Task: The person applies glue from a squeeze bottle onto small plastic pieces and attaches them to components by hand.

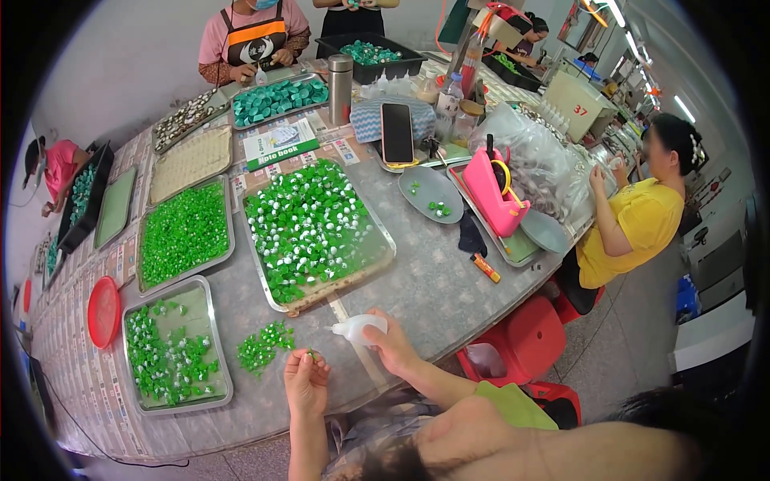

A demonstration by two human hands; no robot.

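Note:
Between the thumb and fingers of my left hand is a small green piece, mostly covered by the fingertips. My right hand is wrapped around a translucent white squeeze bottle, tilted with its thin nozzle pointing left toward the left hand. A loose pile of small green pieces lies on the table just beyond my left hand. Farther out, a metal tray holds many green pieces and white ball-like pieces. At the left, another metal tray carries green pieces with white parts among them.
A tray of green pieces, a red dish and a notebook share the table. Toward the right are a phone, a grey plate, a pink holder and a glue stick. Red stools stand beside the table; co-workers surround it.

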